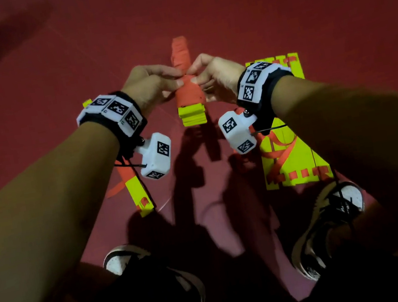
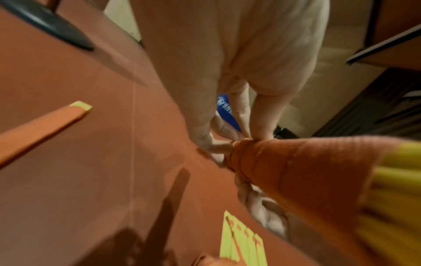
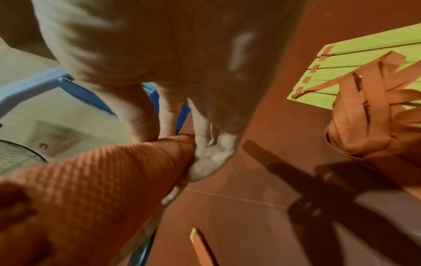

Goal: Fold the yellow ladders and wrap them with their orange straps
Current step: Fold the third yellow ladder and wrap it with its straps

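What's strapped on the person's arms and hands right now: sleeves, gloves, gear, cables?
Both forearms are bare: no sleeves or gloves. The left hand and right hand each have a black wrist band with white blocky plates bearing black-and-white square markers. A white marker-covered camera pod hangs below each wrist, trailing a thin black cable.

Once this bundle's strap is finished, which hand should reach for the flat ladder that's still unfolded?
Right, probably. The unfolded ladder lies beside the right hand; the left hand would have to cross the wrapped bundle.

Dim red floor [image 1: 274, 6], pale wall [image 2: 337, 93]
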`<state>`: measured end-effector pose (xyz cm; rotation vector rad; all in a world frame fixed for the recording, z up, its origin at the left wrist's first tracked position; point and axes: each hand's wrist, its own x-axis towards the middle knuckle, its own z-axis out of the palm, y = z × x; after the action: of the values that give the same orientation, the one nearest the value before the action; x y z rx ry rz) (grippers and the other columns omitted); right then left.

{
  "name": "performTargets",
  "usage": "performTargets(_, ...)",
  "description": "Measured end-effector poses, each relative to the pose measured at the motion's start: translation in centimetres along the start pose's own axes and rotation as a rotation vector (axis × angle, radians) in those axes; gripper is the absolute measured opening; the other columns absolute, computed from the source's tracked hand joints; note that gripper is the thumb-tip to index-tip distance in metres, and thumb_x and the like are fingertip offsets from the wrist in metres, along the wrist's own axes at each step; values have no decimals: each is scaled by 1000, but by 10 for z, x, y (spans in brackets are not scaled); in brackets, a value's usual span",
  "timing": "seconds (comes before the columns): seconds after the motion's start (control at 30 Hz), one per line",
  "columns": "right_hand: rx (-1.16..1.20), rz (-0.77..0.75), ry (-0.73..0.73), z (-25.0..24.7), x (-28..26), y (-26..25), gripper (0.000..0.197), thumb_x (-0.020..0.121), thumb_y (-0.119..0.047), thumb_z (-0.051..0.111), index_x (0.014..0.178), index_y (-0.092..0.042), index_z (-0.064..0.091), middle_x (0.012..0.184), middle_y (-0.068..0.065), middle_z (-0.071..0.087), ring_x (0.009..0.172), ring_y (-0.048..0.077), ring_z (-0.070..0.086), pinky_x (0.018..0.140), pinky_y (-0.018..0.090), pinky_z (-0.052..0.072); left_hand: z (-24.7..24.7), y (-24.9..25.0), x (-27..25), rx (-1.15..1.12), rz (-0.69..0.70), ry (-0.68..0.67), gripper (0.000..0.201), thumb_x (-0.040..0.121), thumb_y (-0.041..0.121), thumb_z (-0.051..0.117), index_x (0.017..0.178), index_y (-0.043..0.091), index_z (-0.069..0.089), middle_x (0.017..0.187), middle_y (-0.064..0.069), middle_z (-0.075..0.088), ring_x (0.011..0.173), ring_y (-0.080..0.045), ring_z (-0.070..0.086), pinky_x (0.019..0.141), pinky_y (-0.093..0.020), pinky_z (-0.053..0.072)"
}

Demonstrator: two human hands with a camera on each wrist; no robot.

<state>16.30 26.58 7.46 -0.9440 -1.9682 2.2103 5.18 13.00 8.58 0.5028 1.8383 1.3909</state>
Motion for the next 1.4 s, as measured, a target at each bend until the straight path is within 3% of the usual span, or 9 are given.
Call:
performTargets(0.1,-50,-7,-2,4,11,25,28,88,12,52,88,-16,54,63,7,51,51,15,47,54,27,36,2,-33,12,8,-43,15,29,86,-16,63,89,11,72,93,-11,69,88,-22,66,88,-32,55)
performTargets(0.23,-116,42,-8,4,25,56,29,87,11,56,89,-18,59,61,4,52,48,13,47,49,24,41,6,-66,26,71,-82,23,33,86,-18,62,87,13,71,85,-2,68,82,-12,66,75,-22,56)
performTargets(0.4,-216,123,-47,8,42,89,31,87,13,55,88,-18,54,61,3,49,51,13,43,49,23,37,10,-107,40,130,-172,19,38,82,-19,63,86,17,69,87,-1,64,90,-11,62,79,-21,56)
performTargets(0.67,-340,253,-107,19,68,150,39,84,4,66,84,-29,45,89,1,52,74,7,47,74,25,44,19,-166,54,46,-332,116,40,81,-22,52,84,16,65,77,-1,54,74,-14,57,72,-26,53)
performTargets(0.73,-381,284,-87,21,71,158,41,89,7,62,84,-25,37,87,-3,46,70,1,42,60,8,38,20,-178,56,61,-355,125,37,83,-18,54,84,18,65,77,0,56,73,-12,57,64,-21,48)
performTargets(0.9,-337,407,3,25,79,178,39,92,7,56,122,-8,35,81,1,46,66,7,45,41,8,38,21,-196,62,80,-414,119,33,88,-14,55,88,17,65,81,1,58,72,-8,56,57,-15,45)
performTargets(1.0,-383,507,-10,30,88,187,71,92,-4,61,150,0,20,123,15,56,103,22,57,76,24,48,21,-205,66,21,-455,126,36,88,-17,49,87,15,64,82,-3,60,72,-11,58,57,-16,49)
performTargets(1.1,-401,552,-9,38,88,192,75,92,-10,59,154,-2,18,154,21,35,139,34,39,108,41,40,20,-214,69,-35,-500,147,33,90,-16,48,94,12,65,84,-5,60,73,-15,59,62,-24,52)
performTargets(1.4,-547,545,-4,39,96,208,56,94,-4,58,147,-1,39,151,17,42,137,31,43,103,32,37,18,-236,76,-105,-596,127,37,93,-15,44,92,16,63,80,-7,56,77,-17,58,69,-28,52)
